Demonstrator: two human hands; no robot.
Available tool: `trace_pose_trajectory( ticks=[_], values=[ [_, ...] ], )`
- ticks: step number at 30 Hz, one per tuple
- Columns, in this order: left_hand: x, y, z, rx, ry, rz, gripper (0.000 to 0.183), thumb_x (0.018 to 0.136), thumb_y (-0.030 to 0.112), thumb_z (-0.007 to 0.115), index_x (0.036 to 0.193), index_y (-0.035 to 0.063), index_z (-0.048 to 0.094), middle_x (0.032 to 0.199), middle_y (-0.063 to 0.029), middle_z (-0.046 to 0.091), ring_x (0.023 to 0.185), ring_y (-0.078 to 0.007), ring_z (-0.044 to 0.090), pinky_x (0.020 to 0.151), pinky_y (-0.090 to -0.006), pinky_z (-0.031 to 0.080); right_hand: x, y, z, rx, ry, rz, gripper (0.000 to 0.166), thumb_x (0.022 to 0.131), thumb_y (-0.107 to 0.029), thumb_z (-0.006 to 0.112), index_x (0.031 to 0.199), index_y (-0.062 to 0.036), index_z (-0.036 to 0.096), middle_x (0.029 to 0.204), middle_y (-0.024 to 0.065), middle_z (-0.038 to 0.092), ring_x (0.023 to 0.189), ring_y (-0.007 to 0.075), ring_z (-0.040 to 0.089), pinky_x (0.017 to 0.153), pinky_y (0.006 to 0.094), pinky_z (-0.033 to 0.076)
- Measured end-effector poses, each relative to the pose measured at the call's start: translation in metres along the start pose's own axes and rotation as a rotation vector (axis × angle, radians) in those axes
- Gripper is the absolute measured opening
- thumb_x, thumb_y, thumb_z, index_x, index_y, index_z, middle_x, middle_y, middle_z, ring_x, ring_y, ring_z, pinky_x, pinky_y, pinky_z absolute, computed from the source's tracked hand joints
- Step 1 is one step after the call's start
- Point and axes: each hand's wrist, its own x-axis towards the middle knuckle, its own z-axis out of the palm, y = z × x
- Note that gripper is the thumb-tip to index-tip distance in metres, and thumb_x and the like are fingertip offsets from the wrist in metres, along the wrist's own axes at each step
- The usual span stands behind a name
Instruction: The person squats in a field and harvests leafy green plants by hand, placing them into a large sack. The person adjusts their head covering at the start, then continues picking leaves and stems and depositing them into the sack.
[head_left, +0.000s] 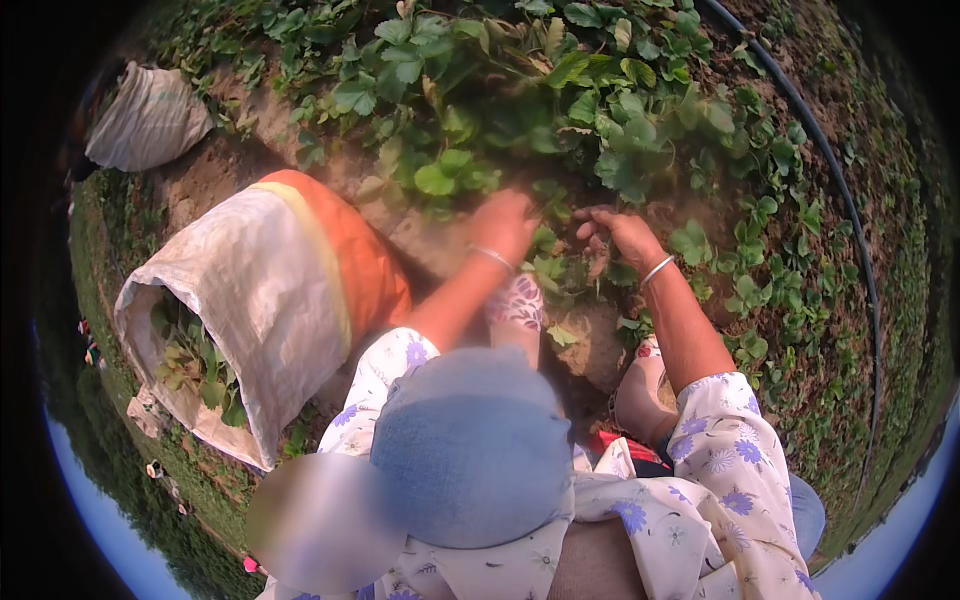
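My left hand (504, 223) is blurred and bent down at the edge of low strawberry-like plants (450, 176). Its fingertips are turned away among the leaves, so what they grip is hidden. Across a narrow gap, my right hand (621, 236) has its fingers curled towards the left one, close to green leaves. A brownish leaf (598, 262) hangs just under those fingers; whether they hold it is not clear. Left of my left forearm, a white and orange woven sack (277, 247) lies on its side. Picked leafy plants (214, 379) show inside its mouth.
A second white sack (150, 120) sits at the upper left. A black hose (832, 157) curves down the right side over the plant bed. Dry soil (592, 345) shows between my patterned-shod feet. Distant people (154, 470) appear small at the left rim.
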Motion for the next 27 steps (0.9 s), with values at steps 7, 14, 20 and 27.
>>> trace_pose_trajectory(
  ticks=[7, 14, 20, 27],
  values=[
    [0.015, -0.009, -0.003, -0.066, -0.105, -0.213, 0.013, 0.077, 0.016, 0.067, 0.086, 0.0068, 0.067, 0.074, -0.0112, 0.066, 0.071, -0.0296, 0.064, 0.068, -0.0393, 0.050, 0.004, 0.009, 0.035, 0.166, 0.043, 0.037, 0.028, 0.089, -0.015, 0.053, 0.105, 0.0048, 0.063, 0.084, 0.0117, 0.069, 0.054, 0.0103, 0.052, 0.052, 0.0240, 0.046],
    [0.019, -0.021, -0.005, -0.841, -0.453, -0.628, 0.013, 0.085, 0.013, 0.062, 0.090, 0.0016, 0.065, 0.069, -0.0030, 0.064, 0.056, -0.0094, 0.058, 0.052, -0.0204, 0.045, 0.003, 0.001, 0.073, 0.106, 0.251, -0.081, 0.016, 0.079, -0.014, 0.066, 0.083, 0.0015, 0.065, 0.068, 0.0092, 0.066, 0.048, 0.0115, 0.052, 0.043, 0.0260, 0.039],
    [0.029, -0.020, -0.012, -0.806, -0.555, -0.615, 0.017, 0.084, 0.015, 0.064, 0.094, 0.0015, 0.064, 0.068, -0.0022, 0.063, 0.055, -0.0091, 0.057, 0.050, -0.0200, 0.043, 0.023, 0.006, 0.080, -0.100, 0.369, -0.061, 0.022, 0.074, -0.018, 0.074, 0.075, 0.0019, 0.065, 0.063, 0.0099, 0.063, 0.049, 0.0158, 0.057, 0.045, 0.0301, 0.044],
    [0.035, -0.034, -0.014, -0.633, -0.657, -0.484, 0.020, 0.083, 0.014, 0.064, 0.098, 0.0002, 0.063, 0.067, -0.0024, 0.062, 0.056, -0.0095, 0.057, 0.052, -0.0202, 0.043, 0.014, -0.008, 0.102, -0.545, 0.652, -0.058, 0.034, 0.069, -0.033, 0.074, 0.078, -0.0014, 0.069, 0.080, 0.0190, 0.068, 0.081, 0.0326, 0.066, 0.078, 0.0370, 0.051]
  ],
)
